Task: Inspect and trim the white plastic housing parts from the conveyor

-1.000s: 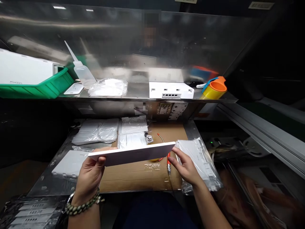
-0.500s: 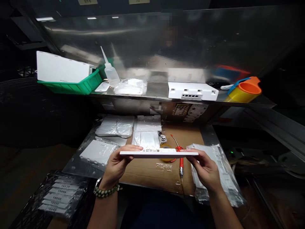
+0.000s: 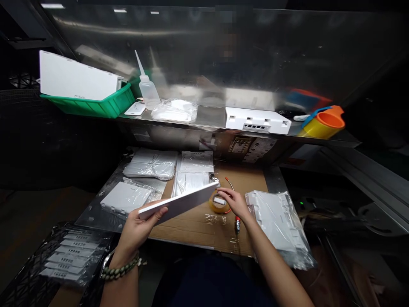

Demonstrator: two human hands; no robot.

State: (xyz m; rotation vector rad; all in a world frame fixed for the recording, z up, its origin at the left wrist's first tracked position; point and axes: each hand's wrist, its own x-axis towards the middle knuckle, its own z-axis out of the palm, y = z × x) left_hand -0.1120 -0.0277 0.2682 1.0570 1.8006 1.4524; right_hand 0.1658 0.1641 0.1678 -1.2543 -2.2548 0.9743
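My left hand [image 3: 136,228] grips one end of a flat white plastic panel [image 3: 180,203], held tilted above the cardboard sheet [image 3: 204,232] on the bench. Its far end points up and to the right. My right hand [image 3: 234,201] is off the panel and rests on a yellow roll of tape [image 3: 219,204] on the cardboard, fingers curled over its rim. A red-handled tool [image 3: 237,220] lies just below that hand.
Bagged white panels lie at the right [image 3: 277,221], at the left [image 3: 126,198] and at the back [image 3: 153,164]. The steel shelf [image 3: 204,123] above carries a green bin [image 3: 92,104], a squeeze bottle [image 3: 147,87], a white router case [image 3: 257,120] and an orange-yellow cup [image 3: 324,123]. A dark crate [image 3: 64,260] stands lower left.
My right hand has let go of the panel and moved down onto the tape roll. The left hand alone now holds the panel, which has tilted up at its far end.
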